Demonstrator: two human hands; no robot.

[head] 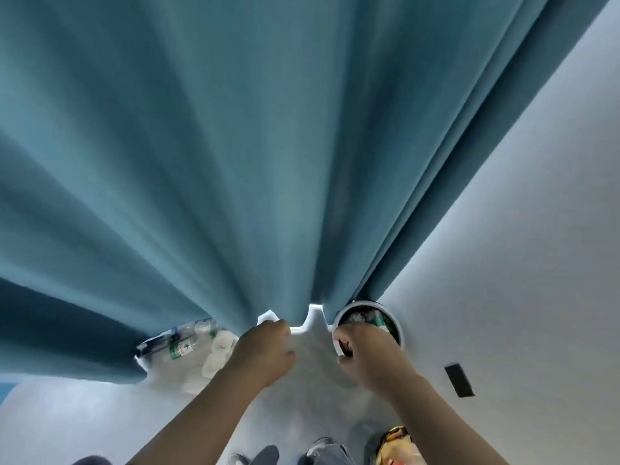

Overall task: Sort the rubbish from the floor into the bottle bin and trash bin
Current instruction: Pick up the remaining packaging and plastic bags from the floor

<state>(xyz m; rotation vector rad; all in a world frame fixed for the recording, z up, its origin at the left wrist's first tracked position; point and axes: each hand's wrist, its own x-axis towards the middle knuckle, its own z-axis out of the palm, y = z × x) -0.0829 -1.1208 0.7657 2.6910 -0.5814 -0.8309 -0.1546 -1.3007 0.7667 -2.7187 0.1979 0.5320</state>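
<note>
Here the grip of the right hand point(365, 350) is curled over the rim of the round white bottle bin point(396, 318), its contents not to be told; the left hand point(265, 350) is likewise curled, its hold hidden. Any release is best made squarely above the opening. Clear plastic bottles point(183, 345) and white round pieces point(218, 350) are left on the floor point(100, 414) by the curtain point(235, 162).

This is looking like a plain indoor room, though which kind is unclear. A heavy teal curtain point(235, 146) is hanging in deep folds down to a smooth pale grey floor point(520, 263). A round white bin point(401, 330) is standing at the curtain's foot, bottles point(181, 347) are lying nearby, and black tape point(459, 380) is sticking to the floor.
</note>
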